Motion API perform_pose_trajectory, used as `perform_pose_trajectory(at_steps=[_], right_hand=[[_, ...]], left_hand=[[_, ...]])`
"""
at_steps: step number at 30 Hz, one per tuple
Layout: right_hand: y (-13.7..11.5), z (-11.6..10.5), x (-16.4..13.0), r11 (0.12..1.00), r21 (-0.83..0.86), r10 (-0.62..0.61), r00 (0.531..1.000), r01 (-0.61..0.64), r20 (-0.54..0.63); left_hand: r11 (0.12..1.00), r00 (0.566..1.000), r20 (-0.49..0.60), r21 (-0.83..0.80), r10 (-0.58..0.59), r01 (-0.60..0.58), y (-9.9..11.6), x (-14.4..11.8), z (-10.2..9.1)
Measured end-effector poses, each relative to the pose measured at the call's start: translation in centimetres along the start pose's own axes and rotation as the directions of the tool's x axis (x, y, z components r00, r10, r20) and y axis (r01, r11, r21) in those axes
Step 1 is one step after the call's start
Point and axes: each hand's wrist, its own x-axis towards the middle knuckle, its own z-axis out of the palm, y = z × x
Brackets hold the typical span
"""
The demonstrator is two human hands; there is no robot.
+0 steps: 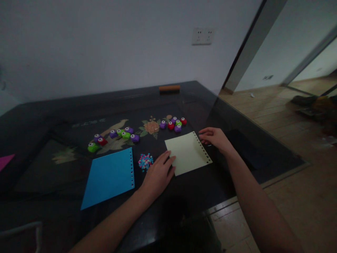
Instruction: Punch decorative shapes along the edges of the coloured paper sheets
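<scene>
A pale yellow sheet of paper [186, 154] lies on the dark table, its right edge lined with several punched holes. My left hand [158, 171] rests with spread fingers on the left edge of that sheet. Beside the holed edge is my right hand [214, 138], fingers loosely bent and a little apart, with nothing I can make out in them. A blue sheet of paper [110, 175], also holed along its right edge, lies to the left. Between the sheets sits a heap of pink, blue and white paper bits [145, 161].
Small purple, green and red craft punches stand in two groups, one on the left [125, 135] and one behind the yellow sheet [171, 125]. A brown roll [169, 89] lies at the table's back edge. A pink sheet [5, 161] shows at far left.
</scene>
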Motion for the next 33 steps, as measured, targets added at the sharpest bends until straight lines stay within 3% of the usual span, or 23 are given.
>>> perform_pose_trajectory(at_steps=[5,33], right_hand=[[0.44,0.05,0.48,0.998,-0.038,-0.058,0.997,0.056,-0.051],[-0.28,0.45,-0.12,1.000,-0.002,-0.028,1.000,0.028,-0.002]], left_hand=[[1.000,1.000,0.002,0.003,0.000,0.000,0.07,0.04,-0.12],[1.000,1.000,0.002,-0.016,0.003,-0.003,-0.11,0.01,-0.04]])
